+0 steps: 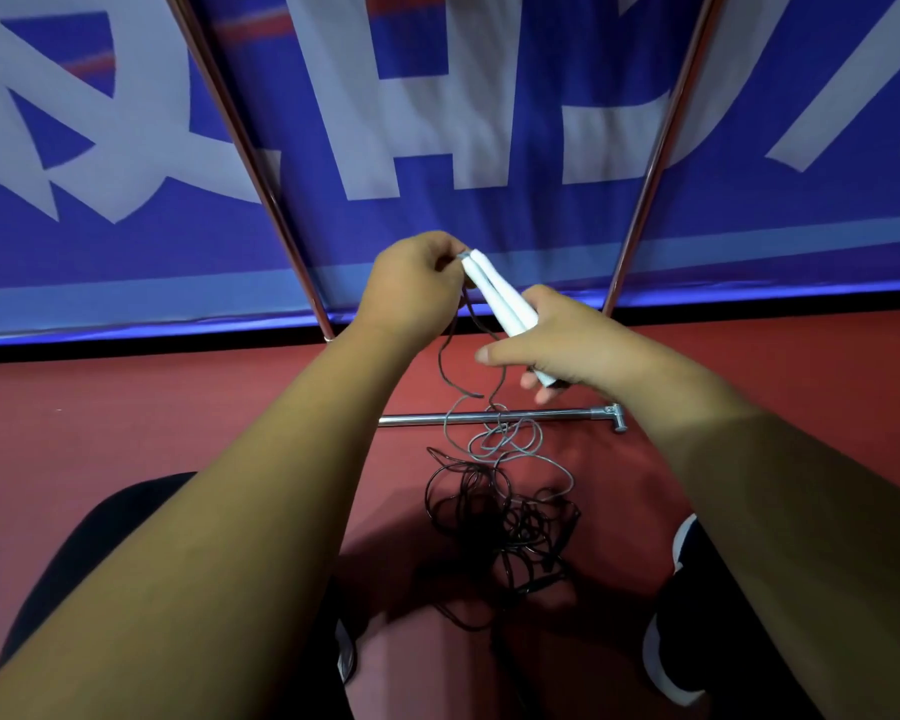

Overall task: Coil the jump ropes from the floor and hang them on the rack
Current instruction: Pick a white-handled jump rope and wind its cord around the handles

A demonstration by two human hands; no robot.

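Right hand point(567, 340) grips white handles point(492, 296); left hand point(411, 288) pinches their tops.

light: dim, overhead | shadows: dark on floor point(178, 423) | edges: wide-angle bowed | focus: soft

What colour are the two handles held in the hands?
White; the handles show best in head view.

You have smooth matt white plastic handles point(494, 298), thin glossy cords point(500, 517), a shiny metal bar point(536, 415), matt red floor point(178, 407).
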